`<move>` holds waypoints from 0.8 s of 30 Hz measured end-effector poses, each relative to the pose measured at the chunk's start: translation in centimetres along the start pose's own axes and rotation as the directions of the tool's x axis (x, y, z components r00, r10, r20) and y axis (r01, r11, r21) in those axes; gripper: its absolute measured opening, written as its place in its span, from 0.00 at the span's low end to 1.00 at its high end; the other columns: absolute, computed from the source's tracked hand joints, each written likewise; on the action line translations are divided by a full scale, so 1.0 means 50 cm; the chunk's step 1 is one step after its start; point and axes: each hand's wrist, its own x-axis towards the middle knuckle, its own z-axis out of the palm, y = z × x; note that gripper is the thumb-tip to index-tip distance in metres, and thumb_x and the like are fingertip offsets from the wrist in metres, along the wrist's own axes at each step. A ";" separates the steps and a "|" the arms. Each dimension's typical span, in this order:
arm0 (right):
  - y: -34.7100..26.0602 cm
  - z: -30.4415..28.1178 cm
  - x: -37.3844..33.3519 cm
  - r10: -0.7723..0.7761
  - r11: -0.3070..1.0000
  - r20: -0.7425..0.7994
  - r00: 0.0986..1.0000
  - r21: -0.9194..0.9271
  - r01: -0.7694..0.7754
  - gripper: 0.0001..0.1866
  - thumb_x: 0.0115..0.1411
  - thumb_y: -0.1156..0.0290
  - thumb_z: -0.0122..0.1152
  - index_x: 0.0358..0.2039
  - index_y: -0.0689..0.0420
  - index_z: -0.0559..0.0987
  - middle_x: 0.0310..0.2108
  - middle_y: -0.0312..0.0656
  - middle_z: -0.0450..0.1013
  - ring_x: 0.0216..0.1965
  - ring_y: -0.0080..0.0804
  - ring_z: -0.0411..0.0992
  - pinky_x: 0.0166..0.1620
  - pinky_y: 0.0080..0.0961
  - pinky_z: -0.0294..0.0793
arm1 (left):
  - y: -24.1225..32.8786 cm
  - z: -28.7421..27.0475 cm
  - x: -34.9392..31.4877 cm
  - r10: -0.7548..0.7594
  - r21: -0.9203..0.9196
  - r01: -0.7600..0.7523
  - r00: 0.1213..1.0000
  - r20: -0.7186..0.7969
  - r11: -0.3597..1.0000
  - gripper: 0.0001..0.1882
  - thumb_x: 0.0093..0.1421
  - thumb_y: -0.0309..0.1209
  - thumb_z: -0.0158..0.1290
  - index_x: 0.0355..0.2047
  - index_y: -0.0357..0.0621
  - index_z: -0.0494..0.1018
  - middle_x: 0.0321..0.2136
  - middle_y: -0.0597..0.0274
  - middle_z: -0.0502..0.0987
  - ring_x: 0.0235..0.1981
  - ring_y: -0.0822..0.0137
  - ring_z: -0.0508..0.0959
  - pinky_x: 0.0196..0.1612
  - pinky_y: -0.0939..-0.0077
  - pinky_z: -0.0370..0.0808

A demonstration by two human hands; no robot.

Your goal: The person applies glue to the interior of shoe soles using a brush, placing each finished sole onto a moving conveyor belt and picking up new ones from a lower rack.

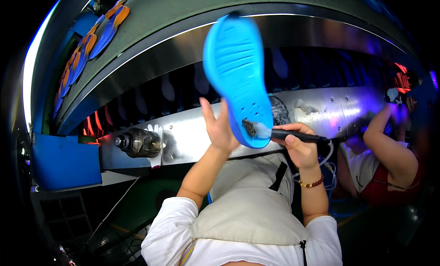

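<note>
At the centre of the frame the left hand grips the heel end of a blue shoe sole held upright — toe toward the top — while the right hand, closed around a black brush handle, presses its bristles against the sole's lower edge.

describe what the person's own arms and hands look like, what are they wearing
Both forearms are bare below short white sleeves. The left hand has no glove or jewellery. The right hand is also ungloved, with a bracelet of red and gold beads on its wrist.
</note>
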 end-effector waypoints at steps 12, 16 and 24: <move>-0.075 0.027 0.029 0.148 0.617 0.463 0.874 -0.734 0.284 0.11 0.46 0.81 0.61 0.33 0.61 0.78 0.35 0.46 0.75 0.36 0.33 0.75 0.40 0.24 0.74 | 0.033 -0.079 0.035 -0.607 0.363 0.504 0.747 0.271 0.783 0.26 0.58 0.39 0.44 0.52 0.32 0.61 0.44 0.47 0.70 0.42 0.61 0.74 0.47 0.72 0.71; -0.132 0.021 0.033 0.335 0.601 0.602 0.725 -0.729 0.328 0.12 0.43 0.80 0.65 0.32 0.63 0.79 0.34 0.47 0.75 0.37 0.37 0.75 0.42 0.25 0.74 | 0.042 -0.064 0.021 -0.746 0.457 0.683 0.663 -0.059 0.570 0.26 0.57 0.39 0.44 0.49 0.30 0.64 0.42 0.46 0.72 0.39 0.62 0.75 0.43 0.72 0.73; -0.159 0.006 0.033 0.347 0.521 0.620 0.704 -0.751 0.404 0.10 0.46 0.80 0.61 0.33 0.63 0.77 0.35 0.47 0.75 0.39 0.34 0.74 0.42 0.24 0.73 | 0.068 -0.081 0.019 -0.749 0.618 0.646 0.648 -0.135 0.448 0.31 0.54 0.45 0.47 0.50 0.32 0.64 0.42 0.46 0.71 0.39 0.60 0.75 0.42 0.68 0.73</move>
